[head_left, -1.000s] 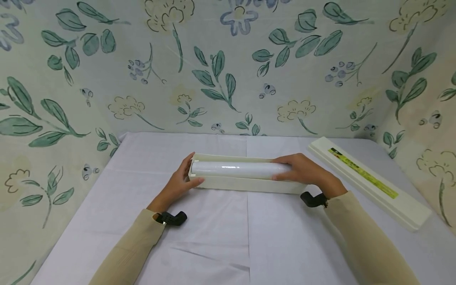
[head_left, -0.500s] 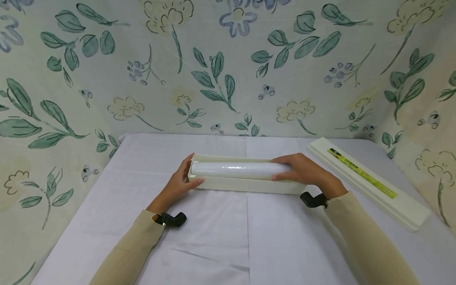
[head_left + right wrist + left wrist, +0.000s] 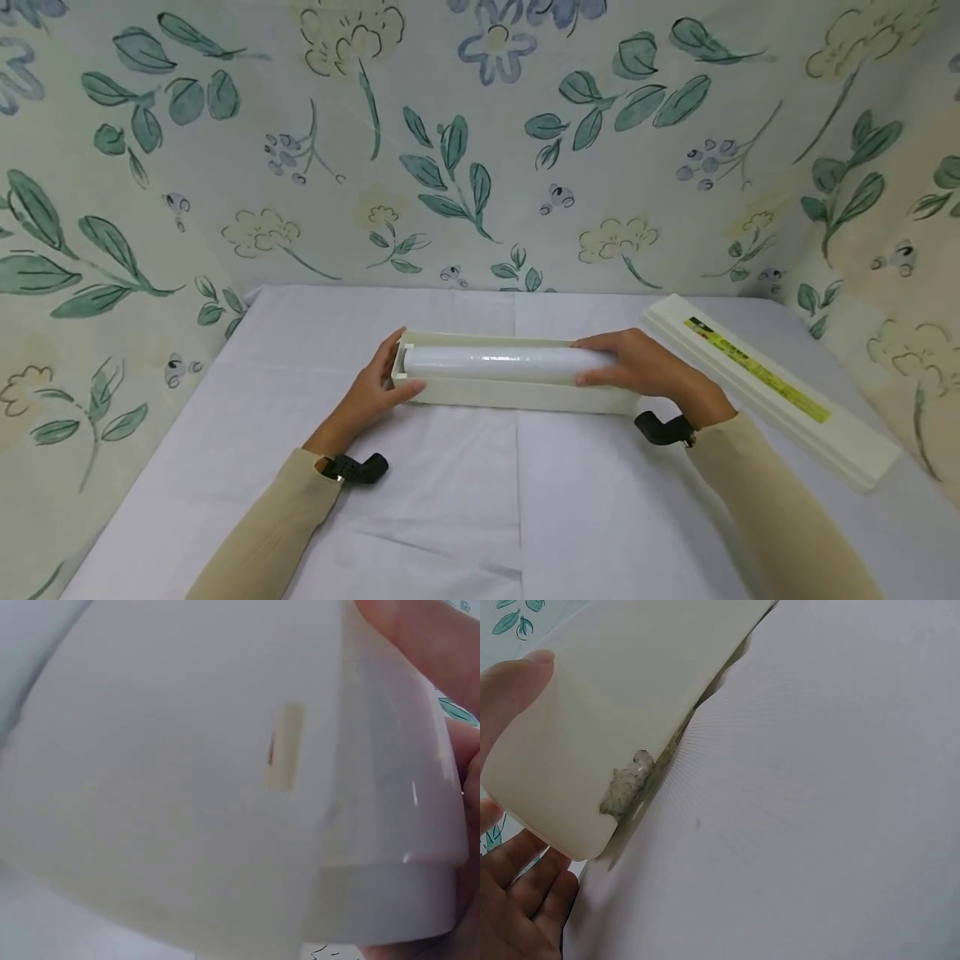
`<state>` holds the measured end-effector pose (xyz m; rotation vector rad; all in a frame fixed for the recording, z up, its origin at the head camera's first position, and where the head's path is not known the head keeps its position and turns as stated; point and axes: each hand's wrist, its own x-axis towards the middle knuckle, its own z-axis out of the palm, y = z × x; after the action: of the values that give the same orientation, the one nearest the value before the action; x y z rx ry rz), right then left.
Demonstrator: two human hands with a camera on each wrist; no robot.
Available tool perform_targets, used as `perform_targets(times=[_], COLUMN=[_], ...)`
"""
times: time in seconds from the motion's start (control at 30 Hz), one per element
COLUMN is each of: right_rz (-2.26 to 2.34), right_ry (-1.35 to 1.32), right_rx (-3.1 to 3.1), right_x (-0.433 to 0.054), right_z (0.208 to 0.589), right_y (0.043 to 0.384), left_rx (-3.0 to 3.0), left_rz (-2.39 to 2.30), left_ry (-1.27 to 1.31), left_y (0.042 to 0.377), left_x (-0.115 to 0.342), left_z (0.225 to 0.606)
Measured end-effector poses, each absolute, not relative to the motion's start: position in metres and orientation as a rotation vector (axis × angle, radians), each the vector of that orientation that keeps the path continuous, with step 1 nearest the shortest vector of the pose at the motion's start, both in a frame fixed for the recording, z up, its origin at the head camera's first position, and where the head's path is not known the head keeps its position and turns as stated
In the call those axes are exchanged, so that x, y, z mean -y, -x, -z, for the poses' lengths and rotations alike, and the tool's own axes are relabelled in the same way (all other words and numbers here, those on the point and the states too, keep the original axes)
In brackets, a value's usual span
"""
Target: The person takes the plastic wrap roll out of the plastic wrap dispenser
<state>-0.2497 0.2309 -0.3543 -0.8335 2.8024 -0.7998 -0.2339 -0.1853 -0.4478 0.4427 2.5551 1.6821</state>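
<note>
A long cream plastic box (image 3: 517,396) lies lengthwise on the table, its top uncovered. Inside is a shiny roll of plastic wrap (image 3: 495,364). My left hand (image 3: 369,390) holds the box's left end, thumb on the front wall and fingers round the end. In the left wrist view a greyish torn patch (image 3: 626,784) shows on the box wall. My right hand (image 3: 651,368) grips the roll near its right end, thumb in front and fingers behind. In the right wrist view the roll's end (image 3: 397,765) stands out past the box wall (image 3: 172,772).
To the right, a long cream lid (image 3: 780,396) with a yellow-green label lies slantwise on the table. A white cloth (image 3: 442,508) covers the table. Behind hangs a floral curtain (image 3: 322,192). Black wrist cameras (image 3: 362,468) sit on both wrists.
The head view has shifted slightly. Both hands keep their hold, and the roll and box show hardly any movement relative to each other.
</note>
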Motion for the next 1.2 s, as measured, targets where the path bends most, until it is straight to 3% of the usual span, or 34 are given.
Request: perform_targets(times=[0.33,1.2], right_rz=[0.707,0.790], right_ry=[0.839,0.821], right_rx=[-2.885,-3.018], right_x=[-0.233,-0.262], right_z=[0.344,0.341], right_y=[0.251,0.212], left_rx=[-2.583,-2.609], left_rz=[-1.691,-1.639], left_ry=[-0.476,-0.450], left_y=[0.236,0.232], left_x=[0.189,0.186], left_z=[0.445,0.450])
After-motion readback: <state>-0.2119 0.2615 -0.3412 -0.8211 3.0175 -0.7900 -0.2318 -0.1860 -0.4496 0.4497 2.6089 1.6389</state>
